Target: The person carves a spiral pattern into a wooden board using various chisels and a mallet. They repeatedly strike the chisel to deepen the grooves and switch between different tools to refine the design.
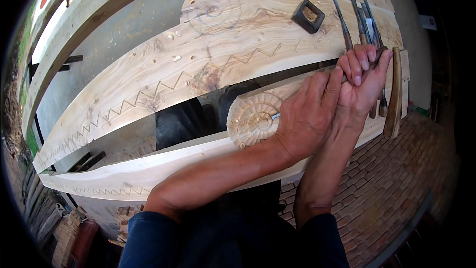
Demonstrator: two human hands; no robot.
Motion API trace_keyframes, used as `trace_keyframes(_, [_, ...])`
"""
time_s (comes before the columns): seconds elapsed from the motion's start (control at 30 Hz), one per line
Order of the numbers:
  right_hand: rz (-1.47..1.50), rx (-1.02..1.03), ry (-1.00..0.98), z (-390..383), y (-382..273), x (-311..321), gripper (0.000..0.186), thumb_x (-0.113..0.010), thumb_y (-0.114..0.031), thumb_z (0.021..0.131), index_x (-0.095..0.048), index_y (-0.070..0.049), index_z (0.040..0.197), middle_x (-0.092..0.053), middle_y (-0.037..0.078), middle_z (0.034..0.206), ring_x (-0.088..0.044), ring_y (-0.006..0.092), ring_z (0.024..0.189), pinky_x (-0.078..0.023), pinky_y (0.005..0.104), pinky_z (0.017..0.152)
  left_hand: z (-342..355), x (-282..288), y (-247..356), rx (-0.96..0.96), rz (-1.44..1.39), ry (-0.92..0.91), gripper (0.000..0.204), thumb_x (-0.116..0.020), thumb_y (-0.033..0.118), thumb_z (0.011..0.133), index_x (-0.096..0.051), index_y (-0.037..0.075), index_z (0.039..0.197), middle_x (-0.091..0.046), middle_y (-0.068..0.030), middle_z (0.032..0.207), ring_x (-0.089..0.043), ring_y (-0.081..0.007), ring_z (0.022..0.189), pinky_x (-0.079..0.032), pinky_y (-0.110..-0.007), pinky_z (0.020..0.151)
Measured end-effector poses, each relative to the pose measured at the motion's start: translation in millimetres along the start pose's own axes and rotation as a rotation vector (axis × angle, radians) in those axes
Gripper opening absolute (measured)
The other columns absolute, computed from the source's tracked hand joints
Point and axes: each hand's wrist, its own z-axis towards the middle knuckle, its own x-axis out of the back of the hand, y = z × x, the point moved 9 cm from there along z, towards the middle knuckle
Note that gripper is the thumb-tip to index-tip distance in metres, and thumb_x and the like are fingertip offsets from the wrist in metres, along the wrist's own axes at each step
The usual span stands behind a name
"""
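Observation:
My left hand (308, 111) lies closed over the shaft of a carving chisel, its bright steel tip (275, 116) showing just past the fingers. Further up the same tool, my right hand (364, 67) grips its dark wooden handle (381, 51). The tip touches a round carved rosette (255, 120) with petal-like rays, at the end of the near board (198, 156). Small chips lie on the carving. Most of the shaft is hidden under my hands.
Beyond a gap, a wide pale plank (163, 64) bears a zigzag groove and pencilled circles (213, 11). On it sit a black square holder (308, 16) and several chisels (342, 20). A wooden mallet-like handle (393, 94) lies right of my hands. Brick paving (396, 168) spreads below.

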Motion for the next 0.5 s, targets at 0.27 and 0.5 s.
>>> trace_keyframes(0.27, [-0.002, -0.007, 0.074, 1, 3, 14, 0.051, -0.047, -0.054, 0.117, -0.050, -0.013, 0.087, -0.044, 0.001, 0.069, -0.028, 0.0108, 0.047, -0.025, 0.0268, 0.044, 0, -4, -3, 0.029, 0.020, -0.038, 0.064, -0.073, 0.006, 0.086, -0.058, 0.001, 0.148, -0.060, -0.0117, 0.107, -0.067, -0.0304, 0.093, -0.056, -0.041, 0.068])
trace_keyframes(0.5, [0.023, -0.032, 0.038, 2, 9, 19, 0.052, -0.046, -0.054, 0.117, -0.051, -0.011, 0.089, -0.047, 0.004, 0.072, -0.033, 0.0132, 0.048, -0.028, 0.0286, 0.045, 0, -7, -5, 0.065, 0.025, -0.081, 0.064, -0.071, 0.001, 0.085, -0.058, 0.001, 0.148, -0.060, -0.0115, 0.107, -0.068, -0.0305, 0.092, -0.056, -0.042, 0.067])
